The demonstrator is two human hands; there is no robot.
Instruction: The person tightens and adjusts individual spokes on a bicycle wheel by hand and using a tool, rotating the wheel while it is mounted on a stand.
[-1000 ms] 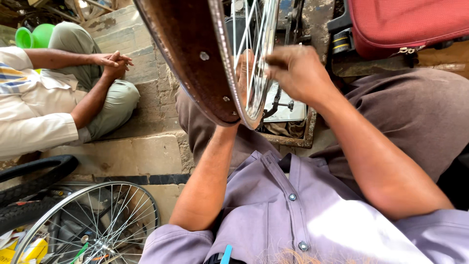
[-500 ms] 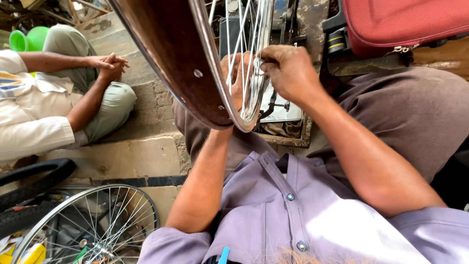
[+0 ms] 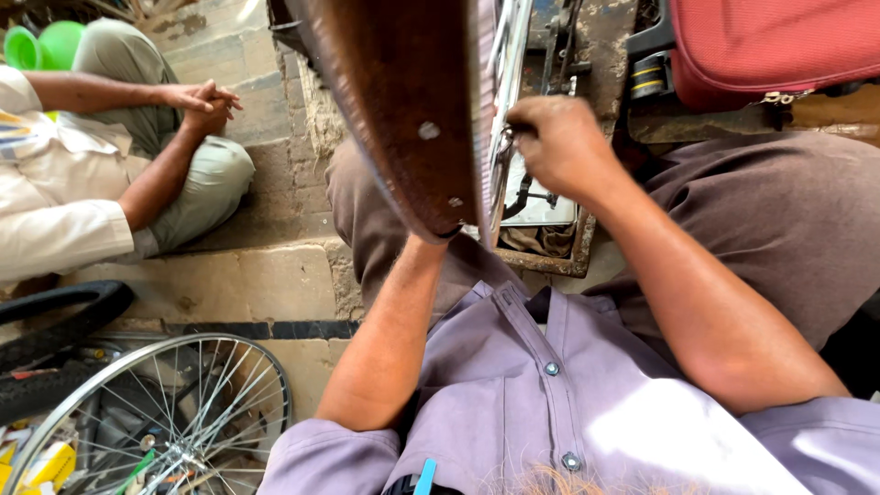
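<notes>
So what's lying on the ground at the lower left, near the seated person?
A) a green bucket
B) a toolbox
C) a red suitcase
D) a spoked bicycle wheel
D: a bare spoked bicycle wheel lies at the lower left beside a black tyre, below the seated person; the red case sits at the upper right.
</notes>
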